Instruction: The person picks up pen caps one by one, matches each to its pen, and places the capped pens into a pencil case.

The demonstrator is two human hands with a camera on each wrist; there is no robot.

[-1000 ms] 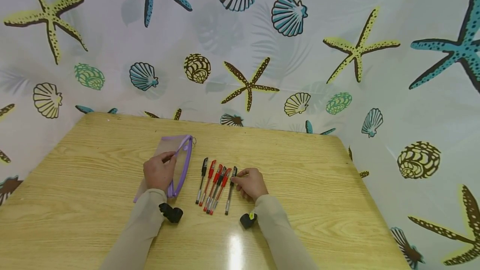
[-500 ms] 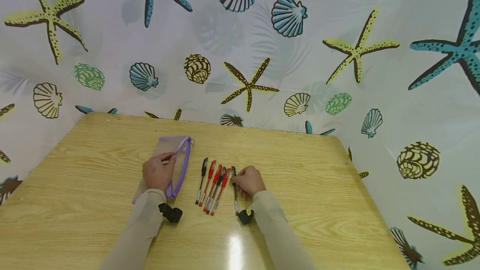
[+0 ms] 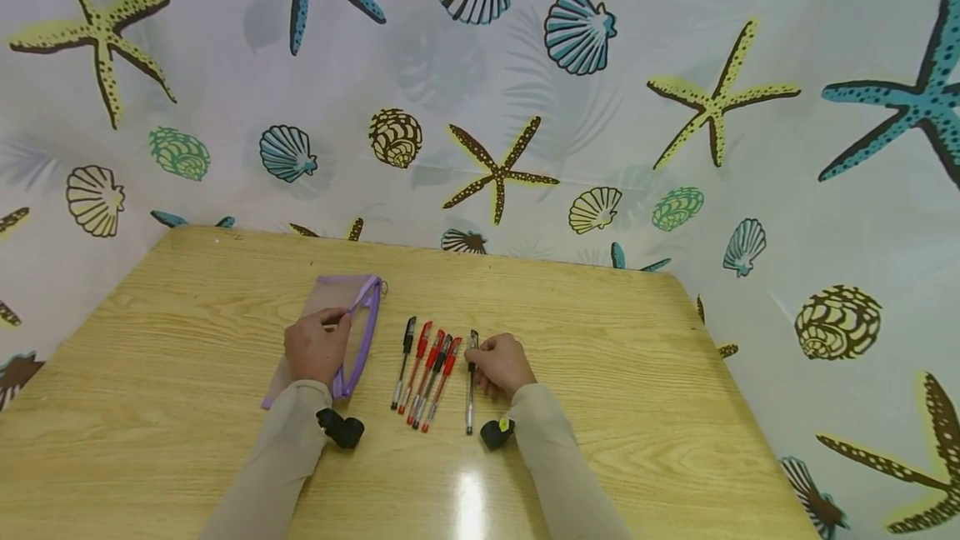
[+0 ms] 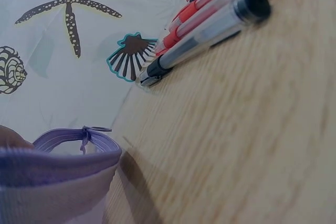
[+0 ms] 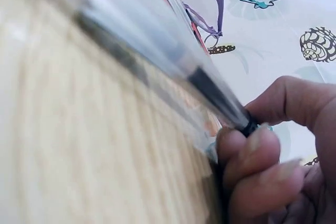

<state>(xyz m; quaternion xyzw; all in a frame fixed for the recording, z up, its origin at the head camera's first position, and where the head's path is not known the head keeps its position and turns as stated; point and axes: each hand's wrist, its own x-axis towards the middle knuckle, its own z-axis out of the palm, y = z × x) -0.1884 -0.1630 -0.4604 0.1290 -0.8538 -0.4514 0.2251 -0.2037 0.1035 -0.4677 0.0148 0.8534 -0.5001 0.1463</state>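
Observation:
On the left of the table lies a pencil pouch (image 3: 327, 294) with a purple zipper edge. My left hand (image 3: 318, 347) pinches its rim, and the zipper side gapes in the left wrist view, where the purple rim (image 4: 79, 163) fills the lower left. My right hand (image 3: 504, 363) holds a black pen (image 3: 471, 394) between thumb and fingers near its cap. Close up, the right wrist view shows that pen's clear barrel (image 5: 157, 35) just above the table. Between the hands lie several pens, red ones (image 3: 422, 346) and black ones (image 3: 407, 336), roughly side by side.
The wooden table (image 3: 600, 340) extends to both sides and toward me. A white cloth (image 3: 480, 65) printed with shells and starfish hangs behind it and along the sides. Small black cameras sit at the wrists.
My right hand has shifted the black pen slightly right, away from the row, and its lower end has swung right. The left hand and pouch have barely moved.

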